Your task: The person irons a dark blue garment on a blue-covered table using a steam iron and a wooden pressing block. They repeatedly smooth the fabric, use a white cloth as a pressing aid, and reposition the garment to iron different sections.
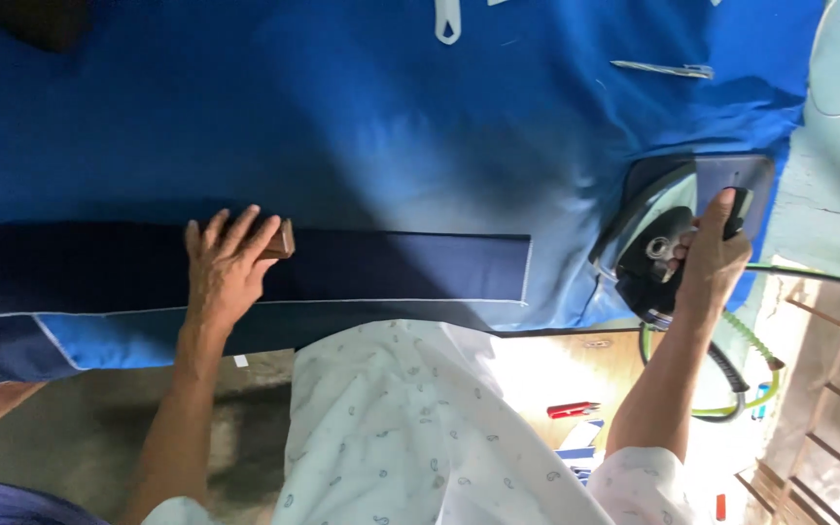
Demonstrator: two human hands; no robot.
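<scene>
My left hand (pixel 221 267) lies flat, fingers spread, on a small wooden block (pixel 282 239) pressing the dark navy strip (pixel 391 267), whose long axis runs across the blue-covered bench (pixel 362 117) toward my right. My right hand (pixel 717 262) is clenched on the steam iron's (pixel 658 255) handle; the iron sits just beyond the strip's free end.

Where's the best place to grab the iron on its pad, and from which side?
Take the iron by its dark handle on top, coming from above on the near side, as the right hand does. The handle runs along the body, so fingers can wrap around it, clear of the soleplate facing the grey pad.
</scene>
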